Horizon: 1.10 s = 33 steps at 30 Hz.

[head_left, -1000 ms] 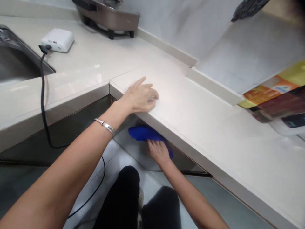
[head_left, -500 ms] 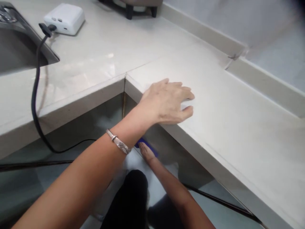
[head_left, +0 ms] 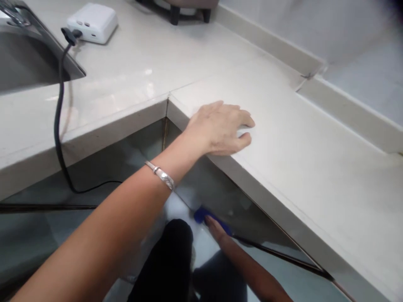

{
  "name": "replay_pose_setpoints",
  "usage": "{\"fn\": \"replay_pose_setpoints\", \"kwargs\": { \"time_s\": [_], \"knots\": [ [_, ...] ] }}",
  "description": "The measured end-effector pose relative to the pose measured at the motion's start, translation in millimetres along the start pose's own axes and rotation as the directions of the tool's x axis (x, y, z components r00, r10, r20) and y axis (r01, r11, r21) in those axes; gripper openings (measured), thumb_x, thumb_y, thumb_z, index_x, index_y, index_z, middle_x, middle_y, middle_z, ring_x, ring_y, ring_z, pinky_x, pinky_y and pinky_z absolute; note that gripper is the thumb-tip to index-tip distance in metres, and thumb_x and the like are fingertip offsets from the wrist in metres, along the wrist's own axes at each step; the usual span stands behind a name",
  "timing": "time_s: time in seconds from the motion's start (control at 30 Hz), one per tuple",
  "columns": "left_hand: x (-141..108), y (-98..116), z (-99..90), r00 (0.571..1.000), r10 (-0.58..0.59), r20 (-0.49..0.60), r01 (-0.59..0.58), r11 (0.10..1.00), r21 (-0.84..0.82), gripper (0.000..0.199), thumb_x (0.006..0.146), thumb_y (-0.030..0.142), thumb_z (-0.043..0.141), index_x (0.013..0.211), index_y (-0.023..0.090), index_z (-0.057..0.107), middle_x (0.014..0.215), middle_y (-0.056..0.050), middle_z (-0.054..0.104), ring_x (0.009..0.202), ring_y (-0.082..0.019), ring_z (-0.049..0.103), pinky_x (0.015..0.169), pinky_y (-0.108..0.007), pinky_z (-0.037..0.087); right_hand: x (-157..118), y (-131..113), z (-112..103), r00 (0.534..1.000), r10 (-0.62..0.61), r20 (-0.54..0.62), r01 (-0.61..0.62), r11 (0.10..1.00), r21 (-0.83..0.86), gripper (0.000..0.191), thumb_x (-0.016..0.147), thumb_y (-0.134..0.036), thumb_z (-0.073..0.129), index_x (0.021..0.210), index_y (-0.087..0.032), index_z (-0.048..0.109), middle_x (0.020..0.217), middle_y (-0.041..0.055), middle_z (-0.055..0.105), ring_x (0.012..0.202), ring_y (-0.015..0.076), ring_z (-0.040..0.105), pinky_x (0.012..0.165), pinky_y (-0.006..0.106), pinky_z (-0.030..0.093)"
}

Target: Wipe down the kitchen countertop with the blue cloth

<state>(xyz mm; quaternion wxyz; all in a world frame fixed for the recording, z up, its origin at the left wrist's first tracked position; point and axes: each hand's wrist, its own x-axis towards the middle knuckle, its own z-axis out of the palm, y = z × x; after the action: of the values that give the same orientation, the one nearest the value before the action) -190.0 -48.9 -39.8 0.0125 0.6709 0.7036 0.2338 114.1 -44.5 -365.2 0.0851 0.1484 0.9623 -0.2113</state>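
Observation:
My left hand [head_left: 222, 128], with a silver bangle [head_left: 161, 175] on its wrist, rests palm down on the pale countertop [head_left: 302, 167], fingers apart and nothing in them. Below the counter edge, my right hand [head_left: 214, 227] is on a blue cloth or pad [head_left: 201, 214], against the dark glossy cabinet front [head_left: 226, 197]. Its fingers are partly seen and blurred, lying along the blue thing.
At the upper left a white box-shaped device [head_left: 92, 23] has a black cable [head_left: 58, 121] hanging over the counter edge. A sink [head_left: 31, 63] is at the far left. A dark-legged appliance [head_left: 174, 14] stands at the back. My knees are below.
My right hand and the blue thing have moved right and toward me along the cabinet front. My left hand stays on the countertop; the view has shifted slightly.

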Motion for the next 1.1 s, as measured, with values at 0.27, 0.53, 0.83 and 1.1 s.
{"fn": "replay_pose_setpoints", "kwargs": {
  "time_s": [0.27,0.53,0.83,1.1],
  "knots": [
    [-1,2,-3.0,1.0,-0.01,-0.024,0.011,0.999,0.03,0.043,0.081,0.04,0.041,0.118,0.04,0.062,0.127,0.006,0.061,0.114,-0.027,0.054,0.095,-0.051,0.045,-54,20,-22,0.992,0.065,0.112,-0.044,0.984,-0.175,0.034,0.08,-0.01,0.051,0.107,-0.017,0.07,0.112,0.013,0.067,0.111,0.0264,0.06,0.095,0.044,0.049],
    [-4,5,-4.3,0.998,-0.031,-0.055,0.032,0.999,0.024,0.044,0.078,0.042,0.04,0.116,0.043,0.063,0.126,0.006,0.062,0.113,-0.027,0.055,0.092,-0.049,0.046,-116,-4,-129,0.972,-0.184,-0.146,0.024,0.696,-0.717,0.046,0.081,-0.002,0.04,0.114,-0.014,0.068,0.112,0.0118,0.068,0.104,0.0235,0.06,0.093,0.037,0.046],
    [-4,5,-3.6,0.997,-0.035,-0.067,0.035,0.999,0.005,0.043,0.078,0.042,0.042,0.115,0.044,0.063,0.125,0.008,0.062,0.112,-0.025,0.055,0.094,-0.047,0.044,-73,-44,-160,0.922,-0.154,-0.356,-0.173,0.658,-0.733,0.033,0.088,-0.014,0.047,0.116,-0.014,0.066,0.105,0.013,0.067,0.095,0.0255,0.056,0.081,0.035,0.04],
    [-1,2,-3.2,0.999,-0.001,-0.043,0.003,1.0,0.024,0.043,0.079,0.038,0.042,0.117,0.039,0.063,0.128,0.01,0.06,0.117,-0.023,0.054,0.101,-0.043,0.042,8,-40,-125,0.886,-0.277,-0.372,-0.076,0.705,-0.705,0.04,0.087,-0.007,0.042,0.12,-0.01,0.063,0.101,0.0138,0.068,0.094,0.0239,0.056,0.086,0.036,0.04]
  ]
}}
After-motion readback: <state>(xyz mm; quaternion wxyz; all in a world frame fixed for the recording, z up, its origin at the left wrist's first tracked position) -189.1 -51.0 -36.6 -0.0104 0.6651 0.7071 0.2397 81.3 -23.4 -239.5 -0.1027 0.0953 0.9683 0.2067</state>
